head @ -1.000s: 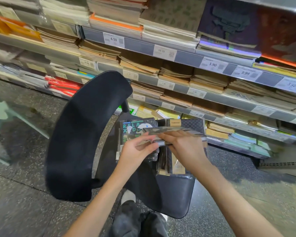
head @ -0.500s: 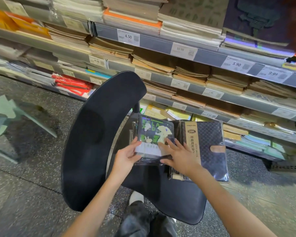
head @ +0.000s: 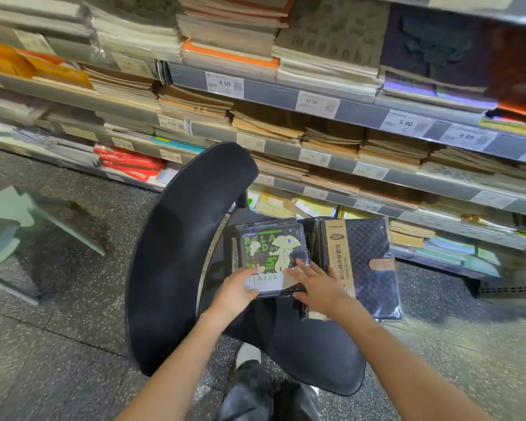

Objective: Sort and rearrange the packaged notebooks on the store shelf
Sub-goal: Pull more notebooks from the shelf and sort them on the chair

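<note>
A stack of small packaged notebooks with a black and green cartoon cover [head: 268, 250] lies on the seat of a black office chair [head: 301, 354]. My left hand [head: 236, 291] grips the stack's near left corner. My right hand [head: 316, 287] rests on its near right edge, fingers spread over the cover. Beside it to the right lies a larger dark quilted notebook [head: 368, 262] with a tan band, in clear wrap, partly overhanging the seat.
The chair's curved backrest [head: 179, 253] stands to the left of the stack. Store shelves [head: 286, 95] with piles of brown, orange and dark notebooks and price tags fill the background. A pale green table [head: 9, 226] stands at the left on the speckled floor.
One second ago both hands held a notebook pack edge-on above the chair. It now lies flat on the small stack, and the hands have settled on its near corners.
</note>
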The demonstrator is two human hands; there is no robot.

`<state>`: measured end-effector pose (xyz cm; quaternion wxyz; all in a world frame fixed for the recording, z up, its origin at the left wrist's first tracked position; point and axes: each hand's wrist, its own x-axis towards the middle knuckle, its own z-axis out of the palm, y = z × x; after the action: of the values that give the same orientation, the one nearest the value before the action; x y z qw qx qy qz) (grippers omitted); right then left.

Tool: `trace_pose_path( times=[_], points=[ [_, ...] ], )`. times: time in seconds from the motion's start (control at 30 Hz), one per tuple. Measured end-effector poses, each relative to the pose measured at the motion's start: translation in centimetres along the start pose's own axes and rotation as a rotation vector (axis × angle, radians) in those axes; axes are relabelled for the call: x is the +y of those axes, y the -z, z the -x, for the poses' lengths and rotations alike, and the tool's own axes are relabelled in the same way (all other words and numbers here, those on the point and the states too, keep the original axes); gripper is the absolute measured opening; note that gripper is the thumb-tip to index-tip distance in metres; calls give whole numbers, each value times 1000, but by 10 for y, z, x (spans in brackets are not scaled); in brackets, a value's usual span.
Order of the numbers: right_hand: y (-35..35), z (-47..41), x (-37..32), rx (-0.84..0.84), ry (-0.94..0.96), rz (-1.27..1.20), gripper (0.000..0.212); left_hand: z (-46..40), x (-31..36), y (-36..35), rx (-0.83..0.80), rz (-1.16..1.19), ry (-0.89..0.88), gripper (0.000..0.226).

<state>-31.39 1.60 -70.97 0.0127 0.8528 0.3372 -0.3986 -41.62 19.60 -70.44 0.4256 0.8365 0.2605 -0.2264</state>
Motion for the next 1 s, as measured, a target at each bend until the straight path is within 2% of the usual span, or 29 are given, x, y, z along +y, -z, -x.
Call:
trace_pose_path(
  times=[0.17, 0.53, 0.67, 1.0],
  points=[
    [29, 19, 7, 27, -56, -172, 57, -3, 46, 30, -31, -29, -45, 43],
    [120, 99, 26, 246, -164, -201, 47, 15, 161, 83, -145, -218, -264, 38],
    [156, 134, 30, 338, -232, -196, 40, 29, 210, 102, -133, -268, -345, 40],
    [242, 212, 30, 493, -322, -175, 46, 76, 321, 153, -96, -418, -510, 44]
  ],
)
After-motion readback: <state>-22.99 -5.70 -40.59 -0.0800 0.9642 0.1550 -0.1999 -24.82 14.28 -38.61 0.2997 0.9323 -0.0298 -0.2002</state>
